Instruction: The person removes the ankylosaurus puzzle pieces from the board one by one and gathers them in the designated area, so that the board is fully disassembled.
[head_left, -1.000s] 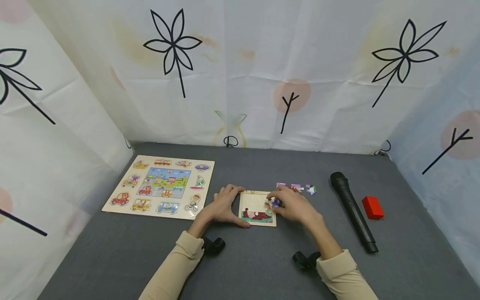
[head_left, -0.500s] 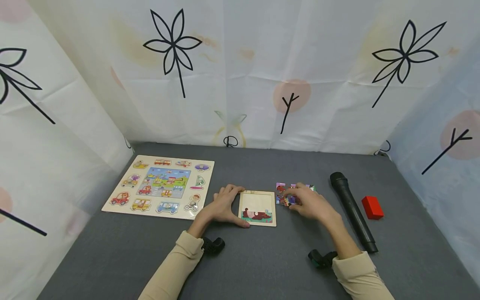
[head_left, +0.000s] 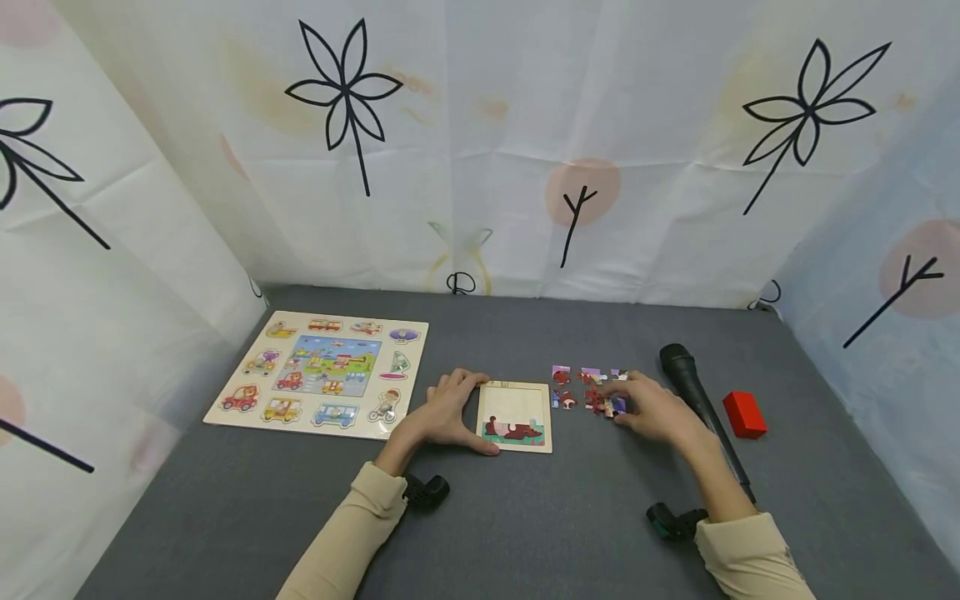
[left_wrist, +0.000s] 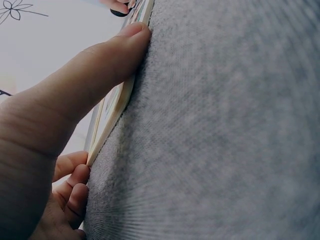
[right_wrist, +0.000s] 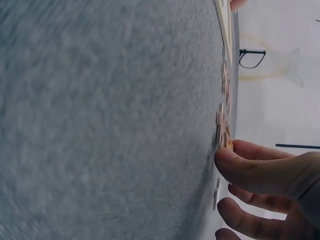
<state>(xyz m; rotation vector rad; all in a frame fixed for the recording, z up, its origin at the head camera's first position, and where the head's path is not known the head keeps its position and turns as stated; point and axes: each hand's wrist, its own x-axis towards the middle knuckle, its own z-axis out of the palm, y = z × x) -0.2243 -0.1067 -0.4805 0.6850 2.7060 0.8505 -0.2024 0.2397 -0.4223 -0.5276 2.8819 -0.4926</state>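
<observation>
Right hand (head_left: pixel 654 408) has shifted toward three o'clock along the loose puzzle pieces (head_left: pixel 594 398); we see thumb and forefinger nearly closed, pinching the end piece (head_left: pixel 618 406). Tray (head_left: pixel 517 400) lies at nine o'clock from it, past those pieces. Our left hand (head_left: pixel 450 412), spread wide, is nearer, touching the tray's seven- and eleven-o'clock corners.

On table (head_left: pixel 525 533), left to right: puzzle board (head_left: pixel 377 375), puzzle tray (head_left: pixel 517 402), loose pieces (head_left: pixel 592 399), microphone (head_left: pixel 693 387), block (head_left: pixel 746 415).

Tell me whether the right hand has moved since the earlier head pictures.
Yes. In the head view, the right hand has moved to the right, away from the small wooden frame and closer to the black microphone.
</observation>
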